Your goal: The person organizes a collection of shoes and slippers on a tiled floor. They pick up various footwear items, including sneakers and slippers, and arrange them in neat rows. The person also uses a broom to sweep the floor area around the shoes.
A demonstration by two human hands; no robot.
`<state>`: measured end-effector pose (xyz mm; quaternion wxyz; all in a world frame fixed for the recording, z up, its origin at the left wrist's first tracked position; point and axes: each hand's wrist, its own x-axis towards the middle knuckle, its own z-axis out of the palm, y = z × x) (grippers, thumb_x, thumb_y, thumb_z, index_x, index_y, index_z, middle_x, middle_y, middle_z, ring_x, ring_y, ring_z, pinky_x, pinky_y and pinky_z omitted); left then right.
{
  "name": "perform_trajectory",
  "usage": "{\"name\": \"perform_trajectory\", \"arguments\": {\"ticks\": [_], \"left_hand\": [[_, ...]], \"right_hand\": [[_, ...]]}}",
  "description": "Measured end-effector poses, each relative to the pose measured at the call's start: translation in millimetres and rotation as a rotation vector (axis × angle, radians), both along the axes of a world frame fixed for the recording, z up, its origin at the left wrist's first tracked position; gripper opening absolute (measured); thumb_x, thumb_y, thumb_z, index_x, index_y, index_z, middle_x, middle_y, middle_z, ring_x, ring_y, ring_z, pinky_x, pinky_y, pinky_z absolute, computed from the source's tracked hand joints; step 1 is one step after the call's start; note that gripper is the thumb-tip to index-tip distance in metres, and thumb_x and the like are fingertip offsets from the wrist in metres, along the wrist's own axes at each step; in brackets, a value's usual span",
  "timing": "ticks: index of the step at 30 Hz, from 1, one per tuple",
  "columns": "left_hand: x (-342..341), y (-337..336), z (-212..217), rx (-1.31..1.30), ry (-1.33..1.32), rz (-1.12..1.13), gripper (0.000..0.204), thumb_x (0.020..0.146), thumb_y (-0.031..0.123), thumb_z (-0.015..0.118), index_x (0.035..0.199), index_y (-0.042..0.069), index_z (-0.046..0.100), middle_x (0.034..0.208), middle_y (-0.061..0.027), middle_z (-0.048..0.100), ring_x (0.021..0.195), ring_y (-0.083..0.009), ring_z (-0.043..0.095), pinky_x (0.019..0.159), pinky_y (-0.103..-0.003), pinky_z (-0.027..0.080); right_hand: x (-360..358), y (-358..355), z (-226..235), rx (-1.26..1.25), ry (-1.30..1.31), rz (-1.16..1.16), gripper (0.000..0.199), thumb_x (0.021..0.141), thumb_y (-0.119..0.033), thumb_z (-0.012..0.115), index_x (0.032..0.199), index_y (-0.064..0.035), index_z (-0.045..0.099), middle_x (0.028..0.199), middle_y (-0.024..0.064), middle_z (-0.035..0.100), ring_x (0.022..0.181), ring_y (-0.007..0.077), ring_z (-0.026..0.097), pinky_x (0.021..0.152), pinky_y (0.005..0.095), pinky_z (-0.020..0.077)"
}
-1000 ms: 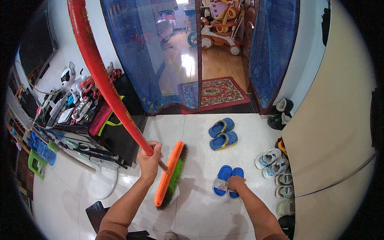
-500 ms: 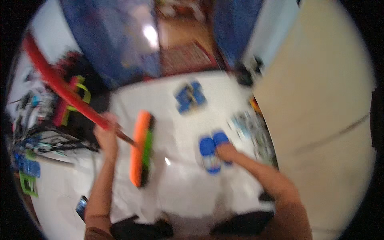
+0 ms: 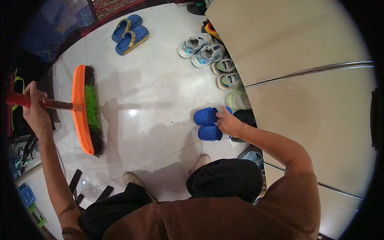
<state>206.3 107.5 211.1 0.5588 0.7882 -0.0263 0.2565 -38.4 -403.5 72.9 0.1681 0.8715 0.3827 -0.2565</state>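
My left hand (image 3: pixel 37 106) is wrapped round the red handle (image 3: pixel 58 104) of a broom. The broom's orange head (image 3: pixel 81 112), with green and dark bristles (image 3: pixel 93 106), is at the left over the white floor. At the right, my right hand (image 3: pixel 230 122) is closed on the heel end of a pair of blue slippers (image 3: pixel 207 116). Their toes point left, and my fingers hide part of them. Just beyond that hand stand a pale green shoe (image 3: pixel 238 99) and dark footwear (image 3: pixel 245 118).
Several shoes (image 3: pixel 208 55) line the foot of a cream cabinet (image 3: pixel 296 104) on the right. Blue clogs with yellow trim (image 3: pixel 131 35) sit at the far left, near a curtain (image 3: pixel 52 32). Black metal legs (image 3: pixel 75 182) lie at lower left.
My view has turned to the right and sharpened. The blue slippers, with my right hand on them, are now closer to the shoe row. My left hand still grips the broom.
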Motion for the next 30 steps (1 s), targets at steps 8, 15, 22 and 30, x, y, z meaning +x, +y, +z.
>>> {"name": "perform_trajectory", "arguments": {"ticks": [8, 15, 22, 30], "left_hand": [[8.1, 14.4, -3.2, 0.038, 0.009, 0.011, 0.024, 0.088, 0.022, 0.055, 0.102, 0.002, 0.056, 0.07, -0.0013, 0.051, 0.063, -0.0068, 0.047, 0.061, -0.021, 0.039], [14.6, 37.3, -20.8, 0.386, 0.024, 0.085, 0.028, 0.089, 0.029, 0.052, 0.104, 0.007, 0.058, 0.076, -0.0018, 0.055, 0.068, -0.0076, 0.05, 0.063, -0.023, 0.04], [17.4, 52.2, -14.7, 0.26, 0.076, 0.05, 0.025, 0.089, 0.027, 0.052, 0.103, 0.006, 0.057, 0.075, -0.0013, 0.054, 0.067, -0.0072, 0.049, 0.063, -0.022, 0.04], [10.0, 9.4, -2.0, 0.022, 0.007, -0.018, 0.027, 0.088, 0.024, 0.055, 0.102, 0.001, 0.055, 0.068, 0.0011, 0.046, 0.063, -0.0066, 0.045, 0.064, -0.022, 0.039]], "right_hand": [[-20.3, 1.0, -19.3, -0.041, -0.168, -0.121, 0.019, 0.072, -0.016, 0.053, 0.08, -0.0085, 0.068, 0.09, 0.0089, 0.06, 0.113, 0.0314, 0.04, 0.098, 0.0602, 0.0198], [-34.7, 42.7, -40.2, 0.088, -0.308, -0.915, 0.032, 0.079, -0.017, 0.049, 0.108, -0.0048, 0.053, 0.104, 0.0116, 0.054, 0.113, 0.0297, 0.042, 0.087, 0.0427, 0.0363], [-19.9, 53.8, -64.9, -0.027, -0.462, -0.895, 0.028, 0.078, -0.015, 0.047, 0.103, -0.0056, 0.056, 0.093, 0.0096, 0.056, 0.115, 0.0297, 0.039, 0.088, 0.0455, 0.0336], [-38.2, 31.0, -68.8, 0.014, -0.452, -0.752, 0.018, 0.08, -0.018, 0.048, 0.088, -0.0069, 0.058, 0.09, 0.0112, 0.059, 0.118, 0.0309, 0.038, 0.094, 0.0536, 0.0259]]}}
